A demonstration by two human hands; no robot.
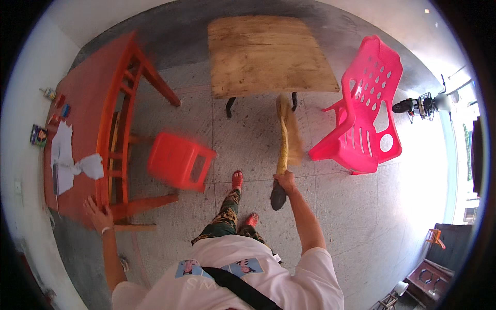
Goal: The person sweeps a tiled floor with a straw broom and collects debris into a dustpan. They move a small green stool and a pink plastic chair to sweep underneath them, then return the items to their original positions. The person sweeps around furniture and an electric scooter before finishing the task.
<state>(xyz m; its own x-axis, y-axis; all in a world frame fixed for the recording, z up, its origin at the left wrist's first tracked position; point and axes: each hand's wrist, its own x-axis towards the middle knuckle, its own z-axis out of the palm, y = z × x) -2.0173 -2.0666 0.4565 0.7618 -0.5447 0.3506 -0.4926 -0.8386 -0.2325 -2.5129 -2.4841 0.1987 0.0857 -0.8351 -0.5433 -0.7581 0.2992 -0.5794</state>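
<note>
A grey tiled floor (351,227) is spreading across the room, its joint lines crossing a speckled surface. A white wall (21,160) is rising along the left side, and a dark grey band (170,41) is curving round the far end. In front of that band, a wooden table (268,57) is standing on dark curved legs, its plank top showing stains. A pink plastic armchair (359,121) is standing to its right, and a red plastic stool (169,165) is sitting nearer, to the left. Bright daylight is pouring through an opening (467,160) at the right, where a motorbike (423,107) is standing. Dark wooden furniture (431,279) is filling the lower right corner.
</note>
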